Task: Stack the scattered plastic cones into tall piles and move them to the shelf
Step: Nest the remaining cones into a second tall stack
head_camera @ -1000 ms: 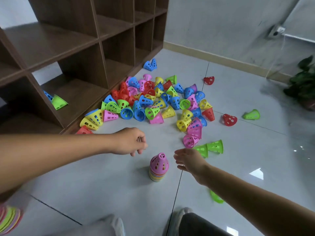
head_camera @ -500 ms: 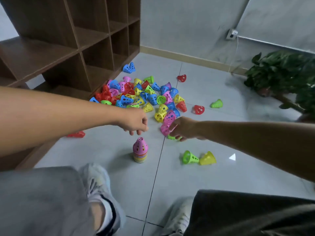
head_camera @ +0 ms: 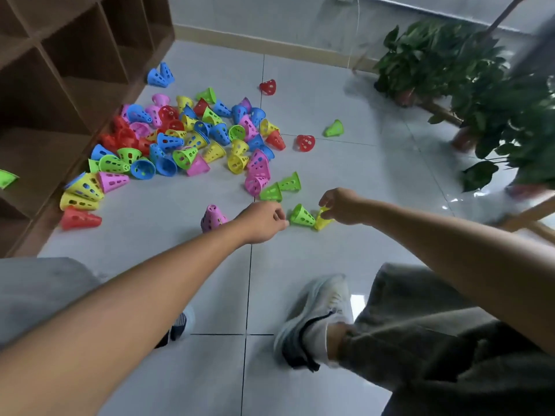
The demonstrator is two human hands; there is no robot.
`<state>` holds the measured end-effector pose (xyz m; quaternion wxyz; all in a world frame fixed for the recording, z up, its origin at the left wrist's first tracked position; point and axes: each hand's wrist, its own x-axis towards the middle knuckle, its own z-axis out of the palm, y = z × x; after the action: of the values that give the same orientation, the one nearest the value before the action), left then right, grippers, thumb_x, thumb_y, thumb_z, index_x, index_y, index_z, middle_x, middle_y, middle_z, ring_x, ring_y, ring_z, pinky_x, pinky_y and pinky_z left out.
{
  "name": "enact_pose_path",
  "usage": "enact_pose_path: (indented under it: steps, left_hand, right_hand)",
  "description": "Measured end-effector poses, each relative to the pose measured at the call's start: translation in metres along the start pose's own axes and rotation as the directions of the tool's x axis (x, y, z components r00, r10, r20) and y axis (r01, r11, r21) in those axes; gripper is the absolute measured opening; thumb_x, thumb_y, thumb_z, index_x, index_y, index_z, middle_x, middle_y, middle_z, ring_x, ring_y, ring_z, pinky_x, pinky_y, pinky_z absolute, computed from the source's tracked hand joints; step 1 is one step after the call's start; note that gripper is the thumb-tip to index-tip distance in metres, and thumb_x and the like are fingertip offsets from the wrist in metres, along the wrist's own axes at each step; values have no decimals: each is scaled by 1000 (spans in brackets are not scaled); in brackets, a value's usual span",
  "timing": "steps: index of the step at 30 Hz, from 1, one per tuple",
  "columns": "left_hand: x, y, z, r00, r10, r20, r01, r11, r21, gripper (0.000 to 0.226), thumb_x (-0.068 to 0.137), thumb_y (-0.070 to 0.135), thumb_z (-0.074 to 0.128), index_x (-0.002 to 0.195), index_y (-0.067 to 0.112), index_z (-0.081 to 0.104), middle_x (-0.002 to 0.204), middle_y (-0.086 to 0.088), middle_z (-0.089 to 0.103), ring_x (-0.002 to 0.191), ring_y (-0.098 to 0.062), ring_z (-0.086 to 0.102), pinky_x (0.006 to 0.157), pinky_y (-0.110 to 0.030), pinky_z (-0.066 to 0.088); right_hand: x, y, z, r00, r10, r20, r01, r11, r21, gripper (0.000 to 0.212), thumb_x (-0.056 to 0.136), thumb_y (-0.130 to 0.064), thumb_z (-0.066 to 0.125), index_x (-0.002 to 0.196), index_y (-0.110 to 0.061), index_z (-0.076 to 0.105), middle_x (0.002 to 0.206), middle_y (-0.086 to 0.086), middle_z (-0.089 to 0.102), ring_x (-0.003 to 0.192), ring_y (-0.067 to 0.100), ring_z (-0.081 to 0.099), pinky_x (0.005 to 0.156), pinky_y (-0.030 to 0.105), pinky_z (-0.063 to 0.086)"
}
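Several perforated plastic cones in red, blue, green, yellow and pink lie in a heap (head_camera: 192,139) on the grey tiled floor beside the wooden shelf (head_camera: 60,85). A short stack topped by a pink cone (head_camera: 211,217) stands upright near my left wrist. My right hand (head_camera: 342,205) pinches a yellow cone (head_camera: 322,222) lying on the floor. Touching that one lies a green cone (head_camera: 301,216), and my left hand (head_camera: 264,220), fingers curled, is right at its narrow end. I cannot tell whether it grips that green cone.
Two more green cones (head_camera: 282,187) lie just beyond my hands. Stray red cones (head_camera: 304,143) and a green one (head_camera: 334,129) sit farther out. Potted plants (head_camera: 468,85) crowd the right side. My shoes (head_camera: 315,319) and knees fill the near floor.
My view has swung down and to the right. Both hands left the heap's edge and came to the green and yellow pair, where my right hand has taken the yellow cone.
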<state>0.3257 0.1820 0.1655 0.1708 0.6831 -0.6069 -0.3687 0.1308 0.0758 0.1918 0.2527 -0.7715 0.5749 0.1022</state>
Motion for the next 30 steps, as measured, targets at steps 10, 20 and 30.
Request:
enact_pose_path:
  steps: [10, 20, 30]
  left_hand:
    - [68, -37, 50, 986, 49, 159, -71, 988, 137, 38, 93, 37, 64, 127, 20, 59, 142, -3, 43, 125, -21, 50, 106, -31, 40]
    - [183, -44, 93, 973, 14, 232, -40, 994, 105, 45, 91, 32, 70, 132, 17, 58, 163, -1, 17, 144, -18, 36, 114, -24, 28]
    - [212, -51, 115, 983, -37, 181, 26, 998, 64, 41, 90, 27, 71, 125, 10, 63, 133, -8, 54, 122, -23, 54, 103, -25, 38]
  right_hand:
    - [37, 51, 24, 987, 108, -116, -93, 987, 129, 37, 92, -19, 67, 127, -13, 62, 132, 12, 58, 116, 29, 57, 85, 29, 43]
    - [114, 104, 61, 989, 127, -78, -112, 978, 174, 37, 89, -13, 69, 125, -13, 62, 148, 12, 41, 131, 27, 47, 100, 26, 37]
    - [156, 128, 77, 991, 125, 47, -131, 980, 151, 33, 89, -15, 67, 122, -13, 65, 133, 12, 55, 121, 29, 53, 90, 26, 40]
